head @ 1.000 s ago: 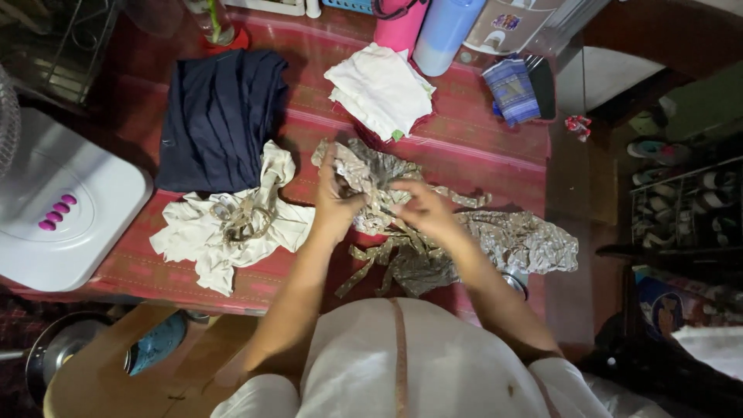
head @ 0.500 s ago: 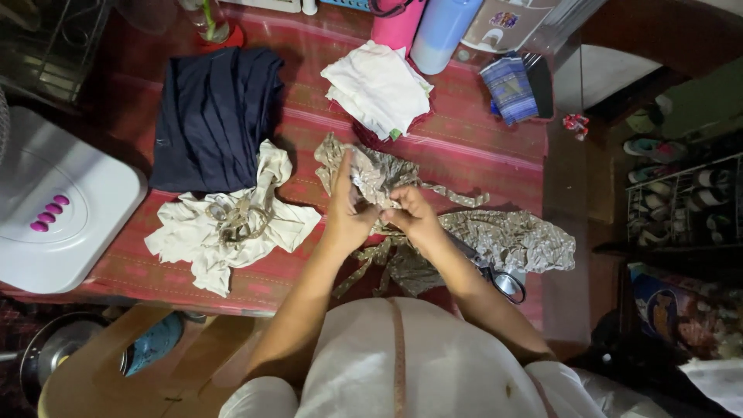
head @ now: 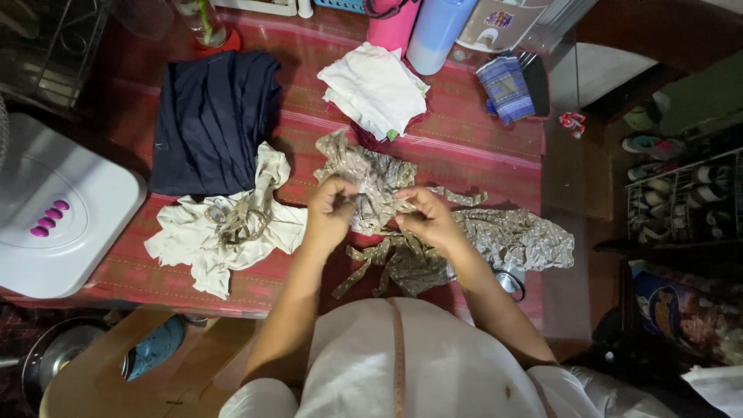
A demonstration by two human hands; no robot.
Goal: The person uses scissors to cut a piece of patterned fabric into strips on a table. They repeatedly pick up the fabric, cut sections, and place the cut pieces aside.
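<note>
Far out to the left of the fingers sits a white appliance with a row of pink buttons, and closer in a folded dark navy garment lies flat on the red-clothed counter. Just below it, beside the left hand, a crumpled cream cloth spreads out, apart from the fingers. Now the action: the left hand is clenched on a bunched fold of the patterned beige fabric, fingers curled tight on the cloth. Right across from it, the right hand pinches the same fabric, its fingers closed on a fold, the two hands near each other with the cloth gathered between them. The fabric runs up beyond the fingers towards a stack of white cloths, trails in strips below the hands, and spreads away to the right of the right hand across the counter's edge. Beyond the fingers, at the back, stand a pink bottle and a pale blue bottle, and further right a small blue checked pouch.
</note>
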